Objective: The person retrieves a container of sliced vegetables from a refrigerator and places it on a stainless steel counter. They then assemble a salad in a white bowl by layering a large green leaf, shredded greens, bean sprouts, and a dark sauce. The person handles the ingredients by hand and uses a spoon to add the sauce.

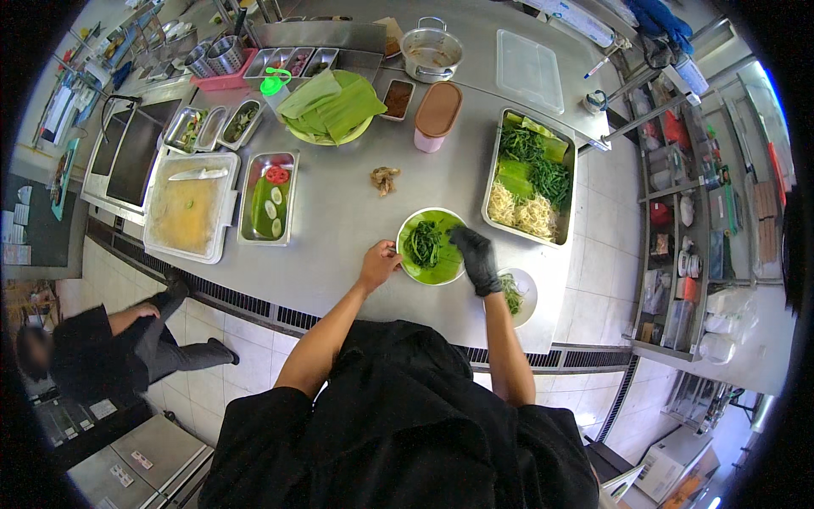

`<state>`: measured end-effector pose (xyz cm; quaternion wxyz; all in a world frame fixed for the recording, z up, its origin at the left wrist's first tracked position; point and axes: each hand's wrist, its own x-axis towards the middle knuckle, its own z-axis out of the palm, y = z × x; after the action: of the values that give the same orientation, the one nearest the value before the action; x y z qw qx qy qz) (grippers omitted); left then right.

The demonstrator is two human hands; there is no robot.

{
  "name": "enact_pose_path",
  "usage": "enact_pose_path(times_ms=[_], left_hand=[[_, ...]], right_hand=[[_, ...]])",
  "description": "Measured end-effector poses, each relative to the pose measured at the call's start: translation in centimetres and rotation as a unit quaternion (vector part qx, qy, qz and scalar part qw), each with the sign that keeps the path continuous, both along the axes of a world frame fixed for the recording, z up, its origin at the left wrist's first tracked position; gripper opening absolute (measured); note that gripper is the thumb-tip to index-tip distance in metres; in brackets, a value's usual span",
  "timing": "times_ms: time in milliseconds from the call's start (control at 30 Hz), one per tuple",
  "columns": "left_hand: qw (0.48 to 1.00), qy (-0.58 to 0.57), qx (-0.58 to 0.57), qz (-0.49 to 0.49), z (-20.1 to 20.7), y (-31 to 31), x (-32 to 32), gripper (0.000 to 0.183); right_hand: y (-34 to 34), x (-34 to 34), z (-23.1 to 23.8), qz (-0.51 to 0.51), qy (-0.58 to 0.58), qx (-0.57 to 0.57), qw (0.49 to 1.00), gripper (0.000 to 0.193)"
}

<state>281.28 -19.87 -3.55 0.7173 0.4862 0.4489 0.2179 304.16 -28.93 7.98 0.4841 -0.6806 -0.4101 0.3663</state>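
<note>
In front of me a round plate (pixel 399 231) lined with green banana leaf (pixel 437 273) bears a heap of dark green cooked greens (pixel 421 243). My bare left hand (pixel 381 265) grips the plate's left rim, fingers closed on it. My right hand (pixel 476 259), in a black glove, is over the plate's right edge near the greens; its fingers are smeared, so I cannot tell what they hold. Beside the right wrist, a white bowl (pixel 527 299) contains pale green shreds (pixel 511 293). Farther right, a metal tray (pixel 487 202) carries chopped greens (pixel 521 142) and bean sprouts (pixel 536 215).
Left are a metal tray (pixel 244 222) with cucumber and tomato slices, and a knife (pixel 198 174) on a cutting board (pixel 182 233). Beyond stand stacked banana leaves (pixel 335 106), a lidded container (pixel 437 110) and a pot (pixel 431 53). Another person (pixel 127 339) is at far left.
</note>
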Motion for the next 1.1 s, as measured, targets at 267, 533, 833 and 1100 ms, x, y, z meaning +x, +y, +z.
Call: enact_pose_path(times_ms=[267,533,833,1100], left_hand=[[1.000,0.028,-0.003,0.001,0.8,-0.1,-0.1,0.027],[1.000,0.022,-0.004,-0.001,0.7,0.1,-0.1,0.026],[1.000,0.024,-0.006,-0.008,0.7,0.1,-0.5,0.027],[0.999,0.033,0.008,-0.023,1.2,0.1,-0.4,0.026]], right_hand=[[-3.6,-6.3,-7.6,-0.109,-0.258,0.012,0.960,0.014],[-2.2,-4.3,-5.2,0.007,-0.365,-0.047,0.930,0.014],[0.7,-4.0,-7.0,0.028,-0.333,0.022,0.942,0.023],[-1.7,-6.8,-7.8,-0.023,-0.293,-0.006,0.956,0.030]])
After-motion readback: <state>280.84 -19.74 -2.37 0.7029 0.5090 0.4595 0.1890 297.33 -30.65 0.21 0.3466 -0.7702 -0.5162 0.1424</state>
